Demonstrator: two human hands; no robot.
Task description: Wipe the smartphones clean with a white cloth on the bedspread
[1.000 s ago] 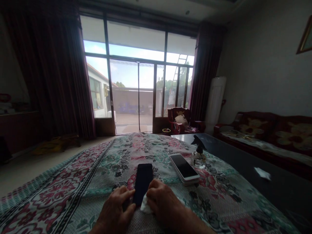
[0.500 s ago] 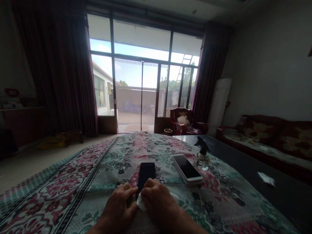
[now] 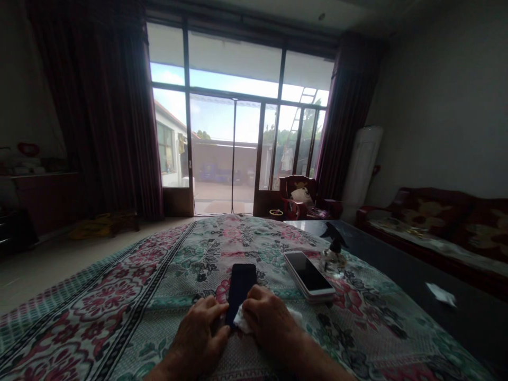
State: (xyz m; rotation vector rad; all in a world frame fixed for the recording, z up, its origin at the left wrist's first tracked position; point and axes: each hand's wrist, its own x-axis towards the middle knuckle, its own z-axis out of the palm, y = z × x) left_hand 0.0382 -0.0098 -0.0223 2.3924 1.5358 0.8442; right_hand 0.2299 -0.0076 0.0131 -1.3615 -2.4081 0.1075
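Note:
A black smartphone (image 3: 242, 283) lies flat on the flowered cloth (image 3: 186, 317), its far end pointing away from me. My left hand (image 3: 199, 330) grips its lower left edge, with the thumb and forefinger against the side. My right hand (image 3: 269, 313) is closed on a crumpled white tissue (image 3: 242, 321), pressed to the lower right part of the dark screen. Part of the tissue also shows beyond the right side of that hand. The phone's near end is partly hidden by the hands and tissue.
To the right lies a white phone (image 3: 310, 275), apparently on top of another flat item. Behind it stands a clear spray bottle (image 3: 334, 259) with a black head. A white paper piece (image 3: 441, 294) rests on the dark tabletop (image 3: 400, 270). A wooden sofa (image 3: 420, 211) is farther right.
My right hand and the tissue have shifted slightly upward and right over the phone's screen. My left hand stays at the phone's edge. The whole view has shifted slightly.

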